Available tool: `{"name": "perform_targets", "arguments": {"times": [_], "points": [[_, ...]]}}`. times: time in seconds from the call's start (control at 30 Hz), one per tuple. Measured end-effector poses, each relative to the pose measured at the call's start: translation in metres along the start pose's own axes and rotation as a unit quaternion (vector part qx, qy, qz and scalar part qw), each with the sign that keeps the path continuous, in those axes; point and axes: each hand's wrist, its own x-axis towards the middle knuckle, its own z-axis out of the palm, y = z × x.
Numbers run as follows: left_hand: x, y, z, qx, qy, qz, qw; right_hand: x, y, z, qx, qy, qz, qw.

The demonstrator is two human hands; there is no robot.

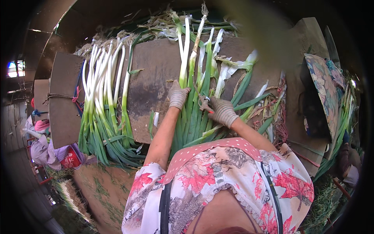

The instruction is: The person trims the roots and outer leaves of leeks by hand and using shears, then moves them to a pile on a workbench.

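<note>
My left hand (178,95), in a striped knit glove, grips long green onions (184,67) around the point where white stem turns green. My right hand (223,111) wears a similar glove and holds a worn metal tool (203,103) that looks like scissors, with a red-tipped end. The tool lies over the green leaves (191,125) between my hands. Just beyond, a browner, unpeeled stalk (198,32) still has its roots. Loose white and green outer leaves (226,71) are spread right of the stalks.
Left on the brown board (152,67) lies a pile of white-stemmed onions (100,76), roots away from me. Trimmings (166,26) heap along the far edge. Pink twine (282,128) hangs at right, near a flower-patterned panel (321,87). Other people (55,152) are at both sides.
</note>
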Motion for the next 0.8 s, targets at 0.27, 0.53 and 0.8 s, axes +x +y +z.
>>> {"name": "perform_targets", "arguments": {"times": [0.27, 0.53, 0.8], "points": [[0.006, 0.0, -0.005, -0.03, -0.035, -0.016, 0.999, 0.021, 0.012, -0.007, -0.006, 0.001, 0.014, 1.0], [0.011, -0.018, 0.002, -0.059, -0.063, 0.001, 0.996, 0.108, 0.02, -0.042, -0.04, 0.076, 0.059, 0.995], [-0.026, 0.027, -0.009, 0.035, -0.024, 0.036, 0.998, 0.205, 0.043, -0.102, -0.055, 0.125, 0.102, 0.985]]}}
